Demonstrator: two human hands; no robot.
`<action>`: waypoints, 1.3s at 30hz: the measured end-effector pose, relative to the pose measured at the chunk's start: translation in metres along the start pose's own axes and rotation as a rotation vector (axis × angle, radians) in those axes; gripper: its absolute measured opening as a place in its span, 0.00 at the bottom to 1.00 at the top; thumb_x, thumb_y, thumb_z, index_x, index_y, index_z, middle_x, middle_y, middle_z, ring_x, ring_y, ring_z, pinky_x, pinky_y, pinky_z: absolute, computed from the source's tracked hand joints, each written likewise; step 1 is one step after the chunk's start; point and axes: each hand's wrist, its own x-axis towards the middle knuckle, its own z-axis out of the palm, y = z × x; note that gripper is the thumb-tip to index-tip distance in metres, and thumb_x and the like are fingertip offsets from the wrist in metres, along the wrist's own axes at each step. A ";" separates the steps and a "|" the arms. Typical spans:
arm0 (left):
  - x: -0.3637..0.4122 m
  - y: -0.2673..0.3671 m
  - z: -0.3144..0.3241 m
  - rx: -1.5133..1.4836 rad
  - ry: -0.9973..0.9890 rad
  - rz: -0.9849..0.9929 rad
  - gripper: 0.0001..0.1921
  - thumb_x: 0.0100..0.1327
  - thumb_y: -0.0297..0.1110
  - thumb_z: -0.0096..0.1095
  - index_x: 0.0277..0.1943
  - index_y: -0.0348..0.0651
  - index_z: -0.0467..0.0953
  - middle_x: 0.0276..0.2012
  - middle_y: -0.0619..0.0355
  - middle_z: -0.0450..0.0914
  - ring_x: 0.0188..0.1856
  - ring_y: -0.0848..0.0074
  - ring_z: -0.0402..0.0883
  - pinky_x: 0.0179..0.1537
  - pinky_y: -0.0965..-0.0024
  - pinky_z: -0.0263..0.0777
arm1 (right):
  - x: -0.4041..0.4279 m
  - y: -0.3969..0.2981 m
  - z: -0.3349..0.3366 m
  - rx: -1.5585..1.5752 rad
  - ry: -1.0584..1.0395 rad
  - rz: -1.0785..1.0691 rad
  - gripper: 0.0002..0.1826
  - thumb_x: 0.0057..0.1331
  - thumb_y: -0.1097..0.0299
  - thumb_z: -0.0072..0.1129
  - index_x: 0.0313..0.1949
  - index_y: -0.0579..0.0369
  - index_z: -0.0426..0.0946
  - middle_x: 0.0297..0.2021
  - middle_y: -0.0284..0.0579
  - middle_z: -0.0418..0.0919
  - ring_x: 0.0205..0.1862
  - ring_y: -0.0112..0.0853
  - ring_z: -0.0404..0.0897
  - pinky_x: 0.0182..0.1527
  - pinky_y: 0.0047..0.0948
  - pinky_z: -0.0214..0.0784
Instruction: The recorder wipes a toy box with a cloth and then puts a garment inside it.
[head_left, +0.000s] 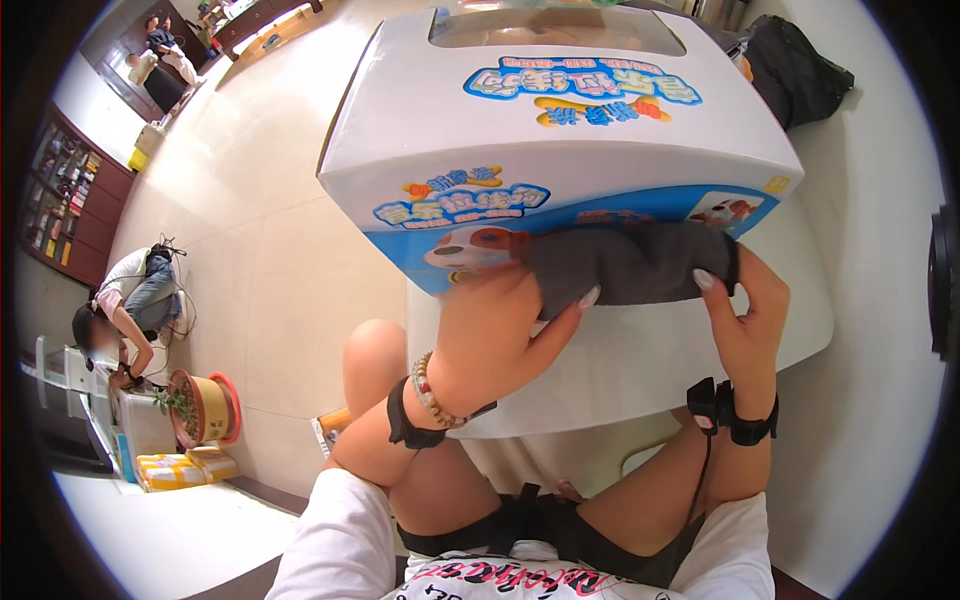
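Note:
Stretched between my two hands is a dark grey fabric piece (630, 262), possibly a sock, with a darker edge at its right end. My left hand (487, 322) grips its left end, thumb in front. At the right end, my right hand (750, 307) pinches the edge between thumb and fingers. Right behind the fabric stands a large white and blue cardboard toy box (570, 157) with printed dogs, writing and a clear window on top. The box rests on a white table (630, 360) with rounded corners. The fabric hides part of the box's front.
A black plastic bag (795, 71) lies behind the box at the right, by the white wall. To the left, a person (139, 300) crouches near a potted plant (196, 409) and yellow-white packs (180, 469). Two people (165, 60) are at the far doorway.

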 end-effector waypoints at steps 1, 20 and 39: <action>0.001 0.002 0.001 -0.069 0.037 -0.043 0.14 0.52 0.38 0.65 0.21 0.38 0.72 0.14 0.54 0.72 0.17 0.61 0.74 0.19 0.64 0.66 | -0.001 -0.002 0.002 -0.011 -0.004 0.000 0.07 0.56 0.74 0.60 0.35 0.63 0.77 0.20 0.46 0.74 0.21 0.30 0.71 0.29 0.25 0.65; 0.000 -0.001 -0.009 -0.208 -0.044 -0.149 0.11 0.52 0.31 0.65 0.24 0.36 0.70 0.20 0.49 0.73 0.22 0.58 0.75 0.22 0.62 0.64 | -0.001 0.006 0.005 0.087 -0.197 0.072 0.08 0.56 0.74 0.61 0.33 0.65 0.75 0.22 0.48 0.75 0.22 0.35 0.72 0.29 0.27 0.66; 0.004 -0.008 -0.005 -0.045 -0.189 0.056 0.10 0.50 0.30 0.66 0.23 0.37 0.70 0.18 0.53 0.70 0.23 0.60 0.71 0.23 0.63 0.63 | -0.001 0.030 0.016 -0.014 -0.555 0.120 0.08 0.56 0.75 0.59 0.34 0.66 0.76 0.25 0.50 0.76 0.23 0.35 0.73 0.31 0.26 0.67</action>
